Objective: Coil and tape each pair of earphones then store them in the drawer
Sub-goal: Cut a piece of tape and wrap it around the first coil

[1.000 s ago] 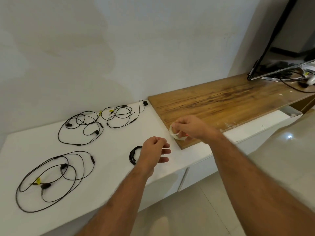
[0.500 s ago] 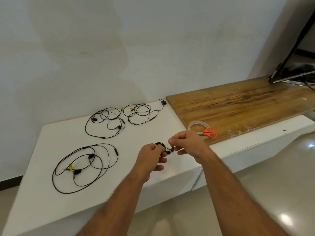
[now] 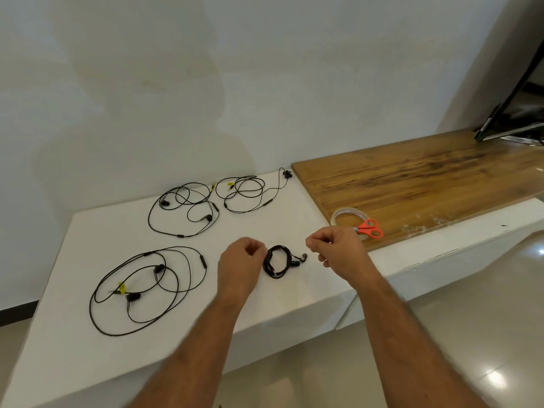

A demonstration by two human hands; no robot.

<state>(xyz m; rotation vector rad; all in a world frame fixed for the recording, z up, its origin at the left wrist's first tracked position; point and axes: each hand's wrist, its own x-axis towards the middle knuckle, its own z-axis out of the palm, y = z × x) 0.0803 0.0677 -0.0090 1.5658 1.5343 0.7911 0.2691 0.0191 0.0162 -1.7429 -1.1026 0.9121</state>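
Hands are pulling apart now: half a second ago both were bunched over the coiled earphones [image 3: 278, 262], now that bundle is lying on the white counter [image 3: 73, 343] between them. The left hand [image 3: 240, 265] and right hand [image 3: 335, 251] are both curling their fingers, probably stretching a clear tape strip, though I can't actually see it. The coil is looking tight, buds poking out right, ready for taping.

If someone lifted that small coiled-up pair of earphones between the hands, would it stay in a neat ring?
Probably not: the coiled earphones are thin cord, likely floppy. No tape shows on them, so loops may spring apart. Both earbuds already poke out at the right and would likely dangle.
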